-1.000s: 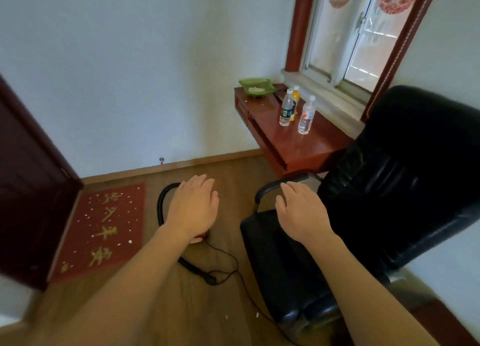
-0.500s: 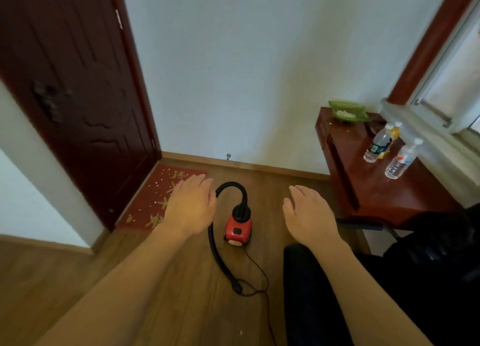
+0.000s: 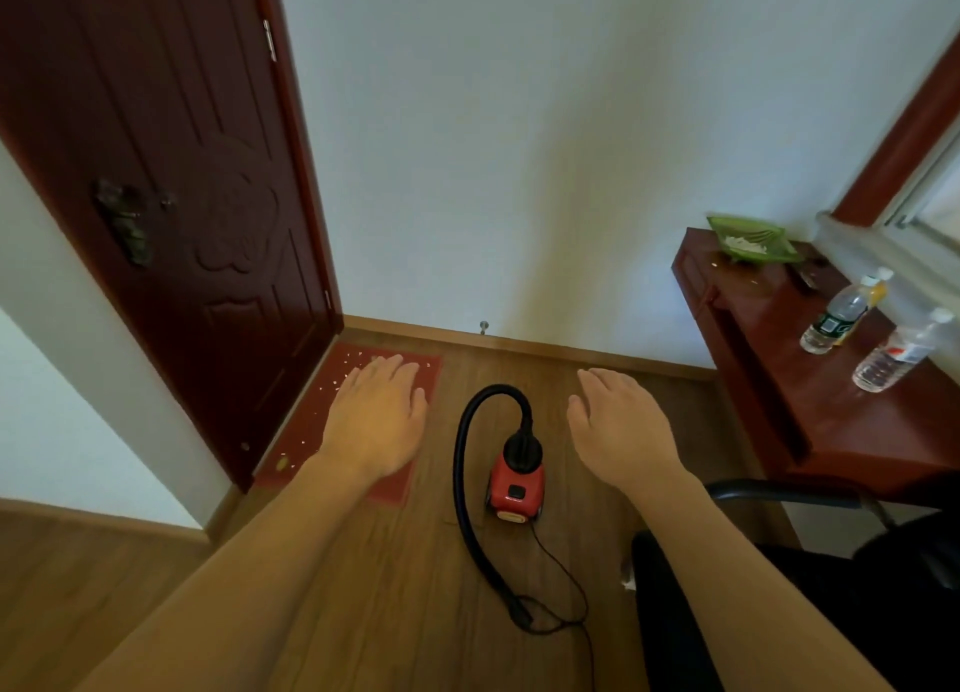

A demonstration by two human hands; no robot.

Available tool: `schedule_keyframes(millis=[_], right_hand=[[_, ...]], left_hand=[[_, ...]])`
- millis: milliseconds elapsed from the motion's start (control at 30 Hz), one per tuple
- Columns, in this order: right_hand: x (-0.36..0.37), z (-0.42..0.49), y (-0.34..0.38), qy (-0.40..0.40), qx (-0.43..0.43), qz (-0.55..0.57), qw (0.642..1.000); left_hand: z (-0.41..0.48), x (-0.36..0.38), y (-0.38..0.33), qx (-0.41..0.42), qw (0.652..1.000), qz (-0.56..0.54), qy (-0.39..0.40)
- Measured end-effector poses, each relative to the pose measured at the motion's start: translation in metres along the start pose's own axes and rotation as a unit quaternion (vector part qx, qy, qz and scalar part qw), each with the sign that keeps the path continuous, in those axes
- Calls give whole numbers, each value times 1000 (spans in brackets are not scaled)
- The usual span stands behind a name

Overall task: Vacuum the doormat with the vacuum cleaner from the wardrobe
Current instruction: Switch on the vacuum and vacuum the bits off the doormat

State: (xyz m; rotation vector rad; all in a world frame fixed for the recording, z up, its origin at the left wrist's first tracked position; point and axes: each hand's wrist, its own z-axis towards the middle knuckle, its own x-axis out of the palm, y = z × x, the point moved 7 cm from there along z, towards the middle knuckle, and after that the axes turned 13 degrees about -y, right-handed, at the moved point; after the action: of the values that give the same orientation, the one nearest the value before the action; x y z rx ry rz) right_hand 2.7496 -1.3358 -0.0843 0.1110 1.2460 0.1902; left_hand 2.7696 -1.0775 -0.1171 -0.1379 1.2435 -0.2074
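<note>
A small red vacuum cleaner [image 3: 515,491] stands on the wooden floor between my two outstretched arms. Its black hose [image 3: 466,463] arches up from the body and runs back along the floor to a nozzle end near a thin black cord [image 3: 563,577]. The red doormat [image 3: 317,421], dotted with white crumbs, lies by the foot of the door, partly behind my left hand [image 3: 378,417]. My left hand hovers flat, fingers straight, holding nothing. My right hand [image 3: 618,424] hovers the same way to the right of the vacuum.
A dark red door [image 3: 171,192] stands at the left. A red-brown desk [image 3: 810,395] at the right carries a green tray [image 3: 753,239] and three bottles [image 3: 836,317]. A black office chair [image 3: 810,587] fills the lower right. A doorstop [image 3: 483,326] pokes from the baseboard.
The view has swung left, away from the chair and window toward the door. The vacuum, earlier behind my left hand, now shows between both hands. Both hands stay open and empty.
</note>
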Motion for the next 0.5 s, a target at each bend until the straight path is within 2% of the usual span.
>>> schedule_keyframes(millis=[233, 500], right_hand=[[32, 47, 21, 16, -8, -7, 1000], [84, 123, 11, 29, -38, -2, 999]], left_hand=[[41, 21, 40, -5, 1000, -8, 16], [100, 53, 47, -27, 999, 5, 29]])
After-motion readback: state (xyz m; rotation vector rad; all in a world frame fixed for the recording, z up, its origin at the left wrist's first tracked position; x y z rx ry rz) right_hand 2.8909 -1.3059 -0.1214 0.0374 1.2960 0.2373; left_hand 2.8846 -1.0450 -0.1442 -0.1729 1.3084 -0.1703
